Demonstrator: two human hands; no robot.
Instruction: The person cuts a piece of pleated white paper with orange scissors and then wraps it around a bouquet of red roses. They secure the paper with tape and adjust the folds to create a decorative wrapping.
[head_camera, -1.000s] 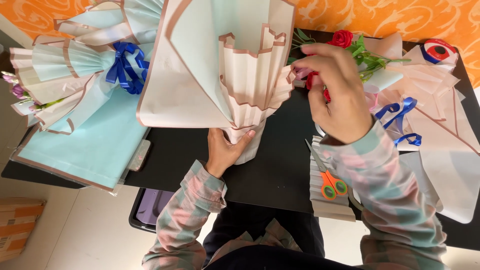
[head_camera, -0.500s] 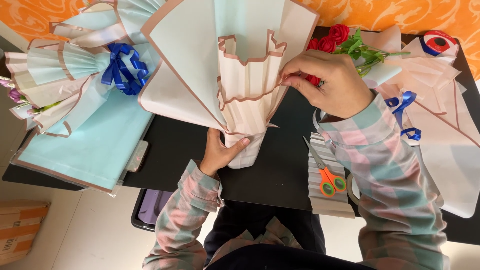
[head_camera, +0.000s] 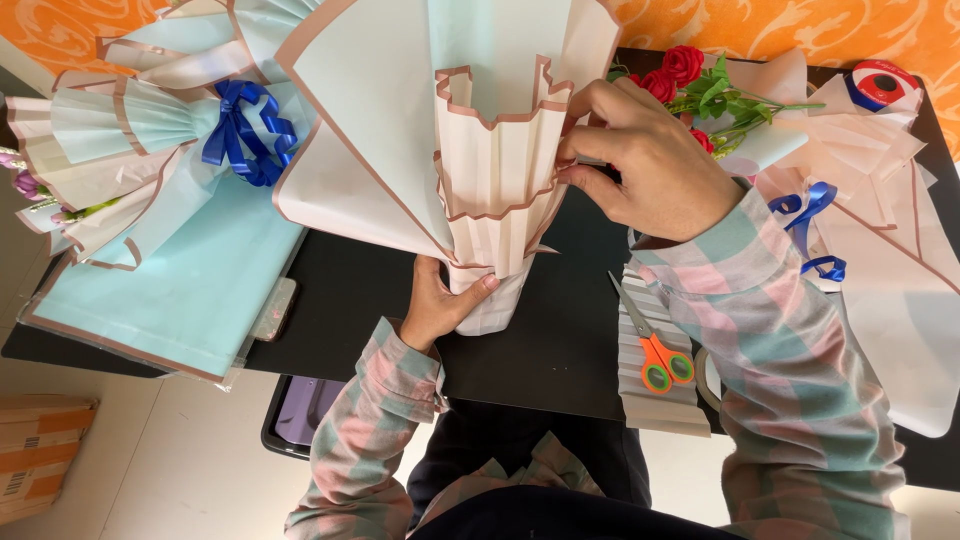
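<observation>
A paper bouquet wrap (head_camera: 470, 130), pale mint with a brown-pink edge, stands upright over the middle of the black table (head_camera: 560, 340), with a pleated cream sleeve (head_camera: 495, 190) fanned around its front. The left hand (head_camera: 440, 305) is clamped around the narrow pleated base of the wrap, thumb across the front, holding it just above the table. The right hand (head_camera: 645, 165) pinches the right edge of the pleated sleeve between thumb and fingertips, closed on the paper.

Just behind the right hand lie red roses (head_camera: 675, 70) with green leaves. To the right of them sit cream paper sheets (head_camera: 890, 250) and a blue ribbon (head_camera: 812, 225). A pair of orange-handled scissors (head_camera: 655, 350) rests on a pleated paper strip (head_camera: 655, 390) near the right forearm. On the left lies a finished bouquet (head_camera: 110, 150) tied with a blue bow (head_camera: 245, 130), resting on a stack of mint paper (head_camera: 170, 290). A cardboard box (head_camera: 40, 450) sits on the floor at lower left.
</observation>
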